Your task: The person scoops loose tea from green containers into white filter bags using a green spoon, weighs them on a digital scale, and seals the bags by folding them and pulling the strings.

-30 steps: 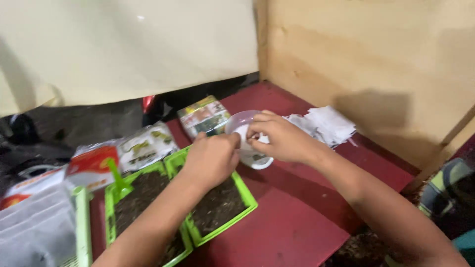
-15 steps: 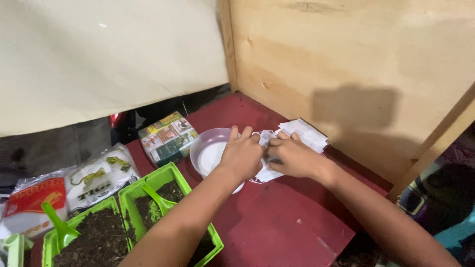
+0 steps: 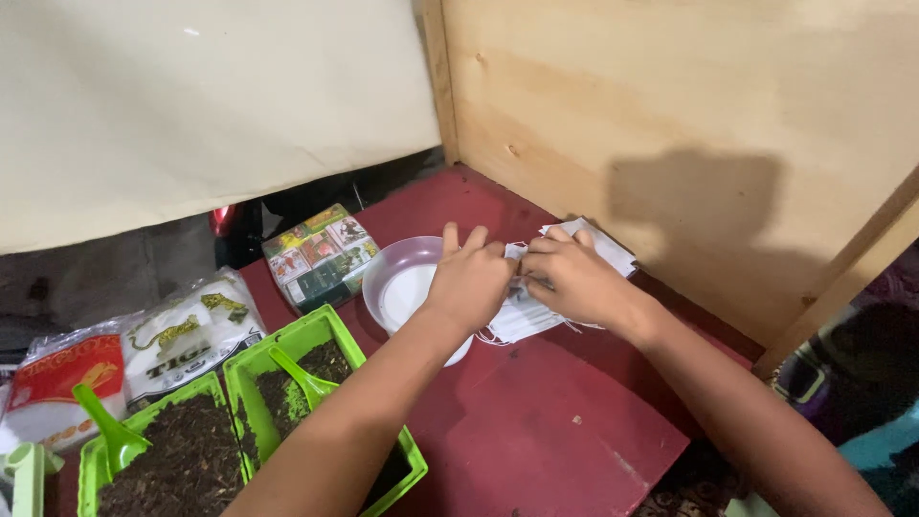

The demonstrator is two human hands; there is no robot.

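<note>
Hands, left [image 3: 471, 278] and right [image 3: 572, 278], pinch one white mask stack [image 3: 522, 316] beside one bowl [image 3: 402, 287].

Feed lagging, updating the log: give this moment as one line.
left hand: on stack of white face masks | right hand: gripping same | round white plastic bowl: beside, empty

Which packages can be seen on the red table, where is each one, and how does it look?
Carton: behind the white bowl, a flat box with green, red and yellow pictures.
White bag: left of the carton, a soft clear-and-white plastic pouch with a yellow animal picture.
Red bag: at the far left edge, a red-and-white plastic pouch.
</note>
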